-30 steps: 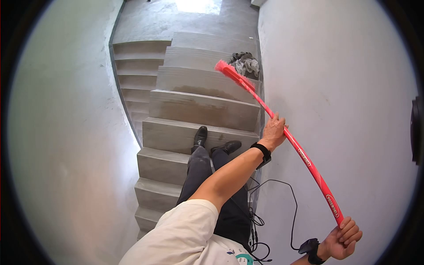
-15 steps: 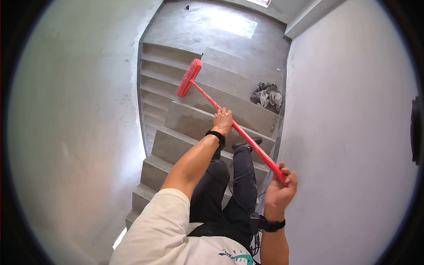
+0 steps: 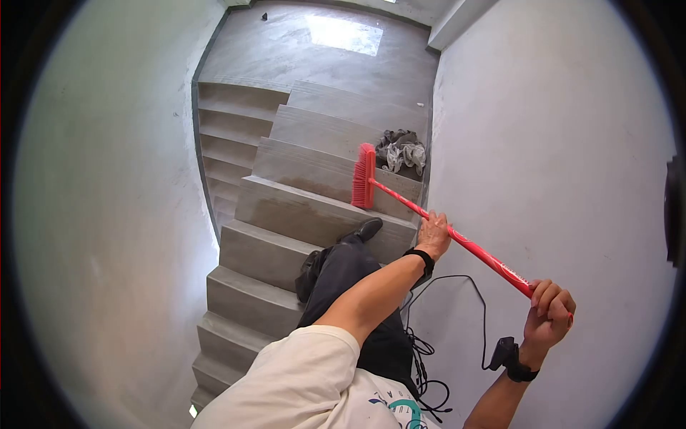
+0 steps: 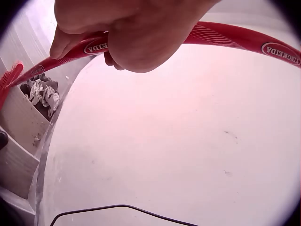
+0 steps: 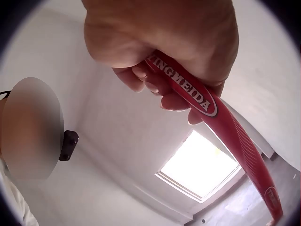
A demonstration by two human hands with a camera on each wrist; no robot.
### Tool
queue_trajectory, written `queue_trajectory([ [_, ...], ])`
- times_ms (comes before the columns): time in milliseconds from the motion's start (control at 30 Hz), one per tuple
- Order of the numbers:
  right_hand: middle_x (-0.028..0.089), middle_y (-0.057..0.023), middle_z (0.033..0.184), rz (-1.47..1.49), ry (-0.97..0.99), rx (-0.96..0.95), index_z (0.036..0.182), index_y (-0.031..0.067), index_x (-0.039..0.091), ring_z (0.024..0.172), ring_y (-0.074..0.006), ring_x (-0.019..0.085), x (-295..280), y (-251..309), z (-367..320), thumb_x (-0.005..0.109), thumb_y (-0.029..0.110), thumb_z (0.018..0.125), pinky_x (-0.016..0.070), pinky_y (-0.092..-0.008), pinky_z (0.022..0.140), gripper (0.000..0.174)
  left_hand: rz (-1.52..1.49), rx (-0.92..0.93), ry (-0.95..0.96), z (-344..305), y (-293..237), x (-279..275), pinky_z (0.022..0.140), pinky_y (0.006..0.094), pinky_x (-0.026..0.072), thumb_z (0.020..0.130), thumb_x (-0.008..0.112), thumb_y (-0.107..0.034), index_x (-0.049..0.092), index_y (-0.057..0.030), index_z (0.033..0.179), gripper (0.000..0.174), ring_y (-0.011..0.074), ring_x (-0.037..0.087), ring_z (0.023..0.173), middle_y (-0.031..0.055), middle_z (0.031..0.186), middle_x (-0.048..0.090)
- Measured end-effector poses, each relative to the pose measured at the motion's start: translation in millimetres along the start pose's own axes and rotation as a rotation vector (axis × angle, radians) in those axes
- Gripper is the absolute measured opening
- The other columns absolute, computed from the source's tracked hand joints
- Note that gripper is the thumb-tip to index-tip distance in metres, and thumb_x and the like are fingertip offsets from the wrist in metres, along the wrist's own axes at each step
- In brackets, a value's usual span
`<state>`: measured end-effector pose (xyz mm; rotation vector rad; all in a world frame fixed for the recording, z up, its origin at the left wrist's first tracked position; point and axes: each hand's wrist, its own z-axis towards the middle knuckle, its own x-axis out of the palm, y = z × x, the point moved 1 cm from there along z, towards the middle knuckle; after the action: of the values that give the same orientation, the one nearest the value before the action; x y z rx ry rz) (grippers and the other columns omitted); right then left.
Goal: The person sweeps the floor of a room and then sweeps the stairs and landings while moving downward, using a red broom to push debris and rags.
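Observation:
A red broom (image 3: 481, 255) slants across the head view, its bristled head (image 3: 364, 176) over a stair tread at the upper end. My left hand (image 3: 434, 234) grips the handle partway along, palm down, as the left wrist view also shows the fingers wrapped round the lettered handle (image 4: 214, 35). The right hand (image 3: 550, 311) holds the top end of the handle, its fingers curled round it. In the right wrist view that hand (image 5: 162, 37) covers part of the lettered handle (image 5: 235, 136).
Grey concrete stairs (image 3: 257, 247) run down to a landing (image 3: 286, 46). Crumpled grey rags or bags (image 3: 401, 151) lie beside the right wall (image 3: 557, 164). Black cables (image 3: 457, 277) hang by my hip, and a shoe (image 3: 368, 229) rests on a step.
The broom head swung left across the steps, then back right to beside the crumpled heap. Both hands moved left, then right with the handle. My legs have shifted on the stairs.

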<state>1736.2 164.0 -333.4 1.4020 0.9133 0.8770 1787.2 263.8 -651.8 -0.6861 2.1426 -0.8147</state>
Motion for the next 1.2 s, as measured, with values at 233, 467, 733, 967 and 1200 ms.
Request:
queue_trajectory([
  [233, 0.037, 0.0012, 0.05, -0.008, 0.246, -0.13, 0.058, 0.0138, 0.032, 0.048, -0.0127, 0.036, -61, 75, 31, 0.048, 0.024, 0.09, 0.0386, -0.0325, 0.063, 0.037, -0.134, 0.172, -0.035, -14, -94, -2, 0.07, 0.0494, 0.0497, 0.088, 0.061, -0.031, 0.055, -0.0032, 0.087, 0.028, 0.0412, 0.061, 0.077, 0.0174, 0.097, 0.057],
  [467, 0.032, 0.0022, 0.047, 0.12, 0.061, -0.042, 0.061, 0.0128, 0.033, 0.043, -0.0115, 0.03, -41, 34, 59, 0.052, 0.024, 0.087, 0.0372, -0.0307, 0.055, 0.035, 0.038, 0.145, 0.122, -6, -54, 21, 0.076, 0.0486, 0.0486, 0.09, 0.058, -0.036, 0.058, -0.003, 0.081, 0.034, 0.0394, 0.061, 0.087, 0.0179, 0.092, 0.059],
  [733, 0.037, 0.0026, 0.041, -0.052, 0.161, -0.184, 0.054, 0.0133, 0.033, 0.036, -0.0111, 0.035, -40, 37, 35, 0.063, 0.027, 0.079, 0.0378, -0.0277, 0.045, 0.041, -0.116, 0.275, -0.133, 33, -78, 16, 0.069, 0.0468, 0.0491, 0.089, 0.059, -0.028, 0.057, -0.0022, 0.077, 0.029, 0.038, 0.061, 0.077, 0.0162, 0.088, 0.059],
  [967, 0.037, 0.0044, 0.043, 0.086, 0.178, -0.128, 0.057, 0.0153, 0.034, 0.037, -0.0078, 0.034, -64, 87, 71, 0.058, 0.026, 0.084, 0.0359, -0.0247, 0.043, 0.038, -0.087, 0.201, 0.025, -13, -115, 4, 0.068, 0.0478, 0.0497, 0.089, 0.06, -0.031, 0.058, -0.0022, 0.081, 0.03, 0.0389, 0.062, 0.076, 0.0173, 0.089, 0.059],
  [1200, 0.037, 0.0024, 0.045, 0.039, 0.3, -0.092, 0.058, 0.0141, 0.034, 0.037, -0.0099, 0.033, -39, 25, 108, 0.055, 0.025, 0.084, 0.037, -0.0276, 0.047, 0.035, -0.037, 0.121, 0.02, 26, -65, 19, 0.069, 0.0496, 0.0493, 0.091, 0.056, -0.036, 0.059, -0.0017, 0.081, 0.035, 0.0417, 0.062, 0.079, 0.0195, 0.093, 0.061],
])
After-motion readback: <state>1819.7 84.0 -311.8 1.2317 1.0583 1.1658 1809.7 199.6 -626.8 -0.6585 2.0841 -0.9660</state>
